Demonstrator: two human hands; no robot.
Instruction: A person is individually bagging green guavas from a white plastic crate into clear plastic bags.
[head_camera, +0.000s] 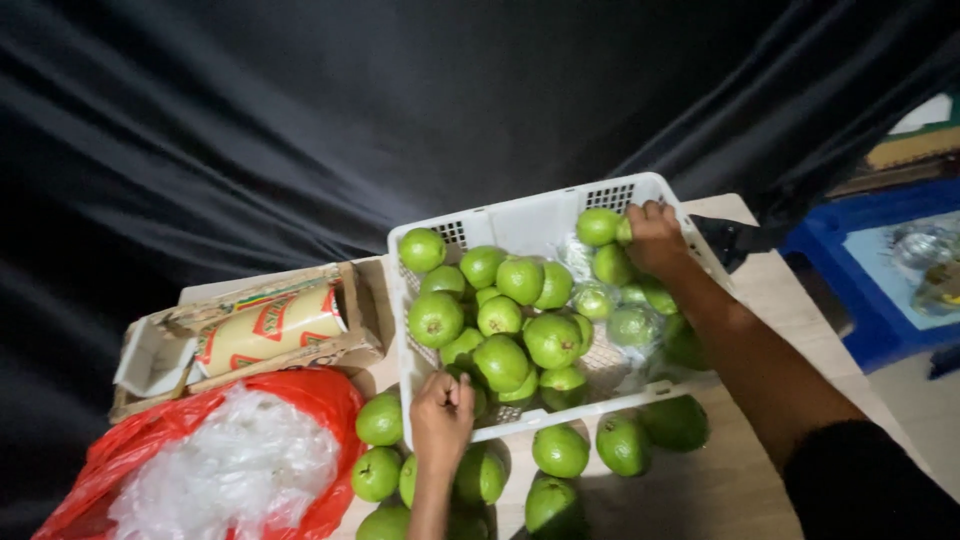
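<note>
- Loose green guavas (560, 450) lie closest to the camera on the wooden surface (740, 480), about nine of them, strung from 7 o'clock to 4 o'clock along the near wall of the crate.
- White slotted plastic crate (520, 222) sits at the middle of the surface; it holds roughly twenty more green guavas (500, 360), some at its 3 o'clock side wrapped in clear film.
- One red plastic bag (320, 400) lies at 8 o'clock, open, stuffed with crumpled clear plastic (230, 470).
- One open cardboard box (340, 350) sits just beyond the bag at 9 o'clock, with a yellow-and-red printed roll (265, 332) lying in it.
- Left hand (442, 415) is curled shut over the crate's near rim at 6 o'clock, fingers hooked inside, clamped on the crate.
- Right hand (655, 238) reaches in a dark sleeve to the crate's far corner at 1 o'clock, fingers bent around a guava (598, 226) that rests against the wall; whether it fully grips the fruit I cannot tell.
- Both hands are well apart, on opposite sides of the crate.
- Black cloth (300, 120) hangs behind everything at 12 o'clock.
</note>
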